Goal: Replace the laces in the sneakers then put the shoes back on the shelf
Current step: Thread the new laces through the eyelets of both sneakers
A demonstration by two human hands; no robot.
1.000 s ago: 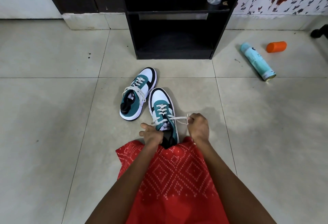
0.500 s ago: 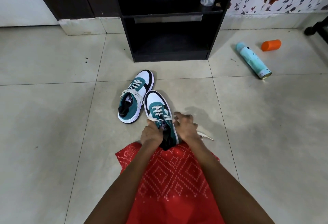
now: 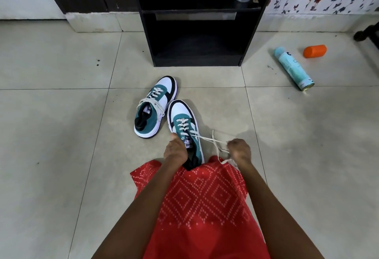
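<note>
My left hand (image 3: 176, 153) grips the teal-and-white sneaker (image 3: 184, 122); my right hand (image 3: 240, 151) pinches its cream lace (image 3: 205, 137) in curled fingers, pulled taut.

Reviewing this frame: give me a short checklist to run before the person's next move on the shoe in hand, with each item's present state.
1. Left hand steadying the near sneaker: ok, its grip is at the tongue.
2. Right hand grip on the lace: ok, both strands are pinched and pulled taut to the right.
3. Top eyelets threaded: cannot tell, the left hand covers them.
4. Far sneaker tied: not ok, its lace drapes loose and no bow shows.
5. Shelf ready: ok, its open front faces the shoes.
</note>
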